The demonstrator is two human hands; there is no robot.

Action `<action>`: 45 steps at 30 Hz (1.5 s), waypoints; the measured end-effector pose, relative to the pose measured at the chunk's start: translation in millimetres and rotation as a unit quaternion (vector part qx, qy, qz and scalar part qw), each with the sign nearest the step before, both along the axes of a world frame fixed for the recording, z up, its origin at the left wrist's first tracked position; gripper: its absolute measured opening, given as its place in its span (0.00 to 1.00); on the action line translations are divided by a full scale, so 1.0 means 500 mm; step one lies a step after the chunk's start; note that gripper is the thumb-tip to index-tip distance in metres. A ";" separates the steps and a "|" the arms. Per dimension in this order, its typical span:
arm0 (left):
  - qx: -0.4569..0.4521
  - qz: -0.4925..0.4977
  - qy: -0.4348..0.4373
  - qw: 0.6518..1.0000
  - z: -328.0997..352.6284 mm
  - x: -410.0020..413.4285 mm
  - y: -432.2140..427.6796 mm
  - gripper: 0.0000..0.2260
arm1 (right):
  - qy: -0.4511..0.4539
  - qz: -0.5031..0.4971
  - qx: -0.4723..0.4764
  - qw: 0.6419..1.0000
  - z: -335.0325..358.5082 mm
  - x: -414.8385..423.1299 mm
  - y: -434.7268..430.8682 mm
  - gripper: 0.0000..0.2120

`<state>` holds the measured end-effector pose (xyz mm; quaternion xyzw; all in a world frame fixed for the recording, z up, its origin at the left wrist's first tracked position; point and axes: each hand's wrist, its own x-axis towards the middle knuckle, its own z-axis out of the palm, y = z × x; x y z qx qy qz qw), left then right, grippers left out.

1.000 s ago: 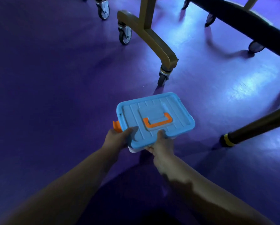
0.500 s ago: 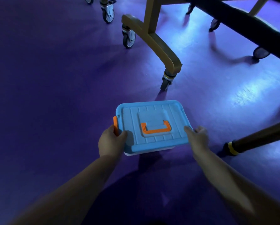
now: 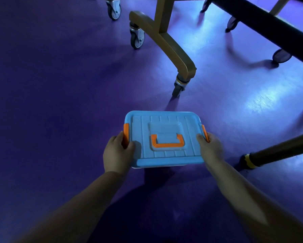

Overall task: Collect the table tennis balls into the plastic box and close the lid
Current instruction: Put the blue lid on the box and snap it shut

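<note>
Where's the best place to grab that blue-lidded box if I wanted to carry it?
The orange handle on top of the plastic box, from straight above: it sits at the centre of the lid, so the box should hang level if the side latches hold. Otherwise take both short sides, where the left hand and right hand grip it now.

Single wide-angle view, worn at head height, aimed forward and steeply down at the purple floor (image 3: pixel 59 102). Takes in both forearms entering from the bottom edge, with the left hand (image 3: pixel 116 153) and right hand (image 3: pixel 211 148) on either side of the plastic box (image 3: pixel 164 137) just below frame centre, close to the lens and seen from above. Reaches farther out along the top edge to a wheeled table leg (image 3: pixel 166 42) and, upper right, a dark table edge (image 3: pixel 263 27). Clips a dark pole (image 3: pixel 278 149) at the right border.
</note>
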<state>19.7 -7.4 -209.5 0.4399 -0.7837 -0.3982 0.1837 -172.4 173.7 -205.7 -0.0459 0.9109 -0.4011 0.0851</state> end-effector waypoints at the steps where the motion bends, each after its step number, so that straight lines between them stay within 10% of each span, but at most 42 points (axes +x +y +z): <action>1: 0.004 0.003 0.003 1.000 0.001 -0.001 0.002 0.07 | 0.009 0.001 0.017 1.000 -0.001 0.000 0.000 0.07; 13: 0.039 0.008 0.019 0.999 0.005 -0.001 0.002 0.06 | 0.062 0.013 0.104 0.993 0.018 0.013 -0.005 0.14; 25: 0.186 -0.001 -0.052 0.981 0.014 -0.055 0.069 0.15 | -0.090 -0.184 -0.145 0.968 -0.025 0.154 0.007 0.31; 30: 0.223 -0.010 -0.033 0.974 0.021 -0.140 0.143 0.20 | -0.255 -0.166 -0.285 0.909 0.009 0.126 -0.003 0.11; 37: 0.245 -0.078 0.022 0.966 0.043 -0.210 0.178 0.22 | -0.181 -0.191 -0.294 0.919 0.041 -0.015 0.028 0.05; 45: 0.170 -0.135 0.055 0.975 0.032 -0.233 0.155 0.28 | -0.175 -0.204 -0.239 0.933 0.033 -0.144 0.044 0.15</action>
